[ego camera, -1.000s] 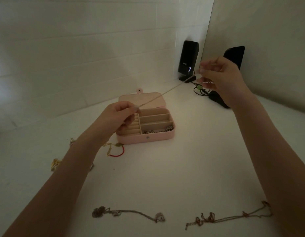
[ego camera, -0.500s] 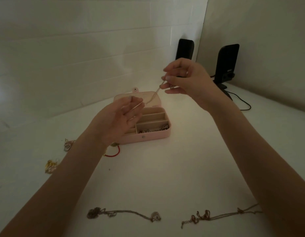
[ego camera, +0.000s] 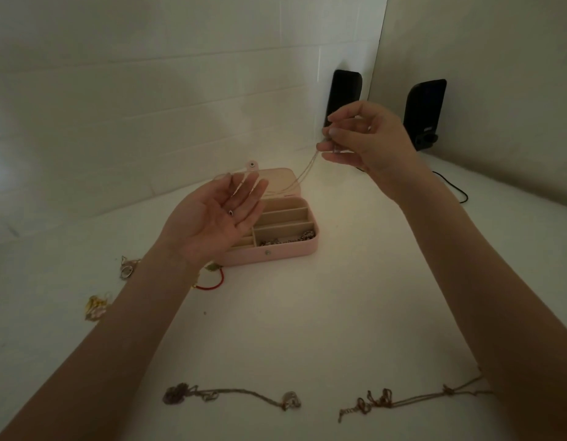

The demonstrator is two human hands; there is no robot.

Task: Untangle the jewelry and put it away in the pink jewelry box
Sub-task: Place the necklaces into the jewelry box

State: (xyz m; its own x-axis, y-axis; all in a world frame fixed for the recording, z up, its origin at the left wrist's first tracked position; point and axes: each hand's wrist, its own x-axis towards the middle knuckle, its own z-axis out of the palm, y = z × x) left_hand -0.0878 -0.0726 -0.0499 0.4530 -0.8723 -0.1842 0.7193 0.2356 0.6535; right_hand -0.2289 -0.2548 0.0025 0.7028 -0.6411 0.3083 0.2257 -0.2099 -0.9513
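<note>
pink jewelry box [ego camera: 276,254], red bracelet [ego camera: 212,283], black speakers [ego camera: 425,113].

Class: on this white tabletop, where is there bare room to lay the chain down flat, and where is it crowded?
Free: the wide white stretch between the pink jewelry box and the two tangled chains at the near edge; also right of the box toward the black cable. Crowded: left of the box, with the red cord bracelet, rings and gold cluster.
</note>
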